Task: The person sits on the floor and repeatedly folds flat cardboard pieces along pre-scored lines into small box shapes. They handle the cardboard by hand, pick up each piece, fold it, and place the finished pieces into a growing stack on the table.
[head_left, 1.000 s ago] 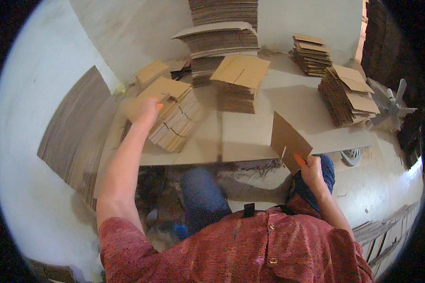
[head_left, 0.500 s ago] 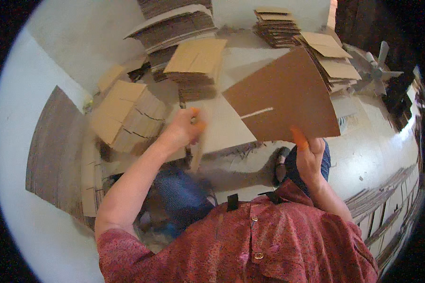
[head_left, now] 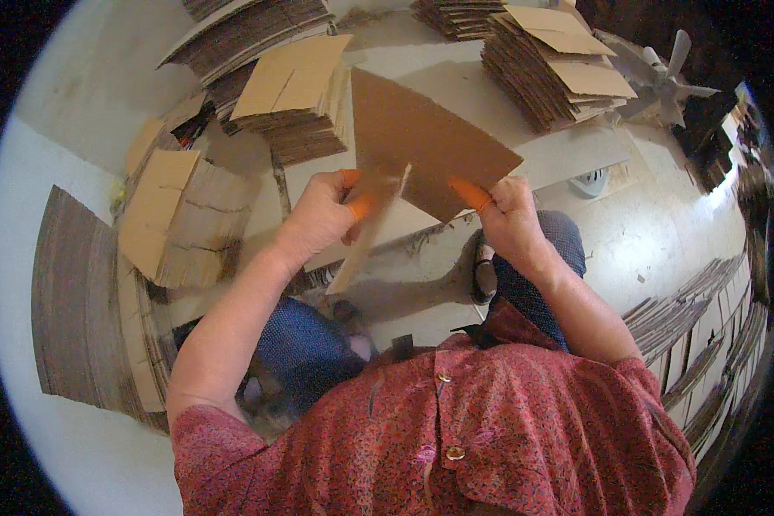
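My right hand [head_left: 509, 217], an orange cover on its thumb, is closed on the near right edge of a brown cardboard sheet [head_left: 430, 142]. That sheet is tilted and has a narrow pale slot running in from its near edge. My left hand [head_left: 322, 206], with orange covers on its finger and thumb, is closed on a second cardboard piece [head_left: 361, 249]. This piece is seen nearly edge-on and smeared by motion. Its upper part lies against or just beside the slotted sheet; whether it sits inside the slot, I cannot tell.
Beyond my hands is a pale work table [head_left: 482, 95]. A slotted cardboard stack [head_left: 292, 82] stands behind my left hand, another stack [head_left: 568, 64] at the back right. Bundled cardboard [head_left: 181, 224] is at the left. A fan [head_left: 666, 82] stands far right, flat cardboard piles [head_left: 688, 310] near right.
The slotted sheet has swung left and turned in my right hand, coming close to my left hand. The two cardboard pieces, apart before, now overlap in view. My head view has shifted.
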The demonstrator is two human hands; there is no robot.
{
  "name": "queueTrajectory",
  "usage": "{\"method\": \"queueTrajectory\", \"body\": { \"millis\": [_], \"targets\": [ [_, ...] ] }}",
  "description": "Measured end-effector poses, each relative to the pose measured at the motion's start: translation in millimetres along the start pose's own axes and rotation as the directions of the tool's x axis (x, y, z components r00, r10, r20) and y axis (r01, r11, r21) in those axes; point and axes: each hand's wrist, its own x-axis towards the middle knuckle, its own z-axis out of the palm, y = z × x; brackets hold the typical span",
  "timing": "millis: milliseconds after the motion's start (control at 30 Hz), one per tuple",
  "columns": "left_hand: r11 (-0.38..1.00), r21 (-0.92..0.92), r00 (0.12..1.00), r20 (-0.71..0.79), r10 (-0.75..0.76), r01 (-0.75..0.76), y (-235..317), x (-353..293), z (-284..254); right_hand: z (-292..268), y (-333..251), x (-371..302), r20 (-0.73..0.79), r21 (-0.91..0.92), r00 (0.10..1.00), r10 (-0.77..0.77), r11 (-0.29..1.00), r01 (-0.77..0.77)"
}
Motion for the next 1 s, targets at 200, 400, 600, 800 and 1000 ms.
{"method": "queueTrajectory", "body": {
  "millis": [200, 400, 600, 800, 1000],
  "targets": [
    [0.996, -0.037, 0.996, -0.007, 0.086, -0.086, -20.6, 20.4, -6.4, 7.8, 10.0, 10.5, 0.147, -0.042, 0.974, 0.173, 0.985, -0.169],
    [0.993, -0.070, 0.992, 0.070, 0.102, -0.097, -12.0, 21.7, -9.3, 14.5, 2.6, 16.6, 0.198, -0.149, 0.947, 0.253, 0.963, -0.226],
    [0.833, 0.330, 0.765, -0.343, 0.545, -0.445, -39.3, 47.5, -41.7, 28.7, 21.7, 17.2, 0.104, -0.111, 0.983, 0.150, 0.984, -0.139],
    [0.462, 0.880, 0.615, -0.304, 0.728, -0.112, -46.9, 99.1, -97.3, 23.3, 45.4, 43.0, 0.141, -0.277, 0.953, 0.267, 0.935, -0.221],
    [0.641, 0.739, 0.715, -0.333, 0.615, -0.207, -37.4, 109.6, -124.7, 7.6, 22.6, 54.4, -0.182, -0.077, 0.982, 0.043, 0.995, -0.057]
  ]
}}
